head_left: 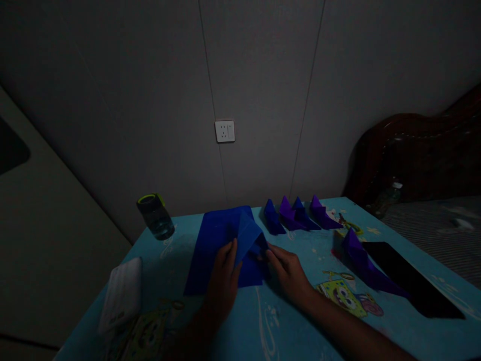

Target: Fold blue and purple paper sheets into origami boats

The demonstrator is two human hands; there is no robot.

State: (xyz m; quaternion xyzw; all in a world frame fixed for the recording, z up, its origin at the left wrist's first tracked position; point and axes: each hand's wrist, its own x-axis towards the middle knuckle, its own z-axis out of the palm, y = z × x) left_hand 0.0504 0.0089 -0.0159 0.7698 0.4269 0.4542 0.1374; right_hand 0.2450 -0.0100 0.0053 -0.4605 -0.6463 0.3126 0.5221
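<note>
A partly folded piece of blue paper (pixel 248 233) is held up between my two hands, its top coming to a point and its lower side opening out. My left hand (pixel 225 273) grips its left edge, thumb and fingers closed on it. On the other side, my right hand (pixel 287 268) pinches the lower right corner. Beneath it, flat blue sheets (pixel 210 250) lie on the table. Folded paper boats in blue (pixel 273 218) and purple (pixel 289 215) stand in a row behind my right hand. One larger purple paper boat (pixel 363 263) sits to the right.
A dark flat rectangular object (pixel 417 283) lies by the larger boat. Scissors (pixel 351 226) rest behind it. At left are a tilted-looking water bottle (pixel 156 218) and a white box-like device (pixel 122 291). The light-blue tablecloth (pixel 300 331) has cartoon prints. A wall socket (pixel 224 131) is ahead.
</note>
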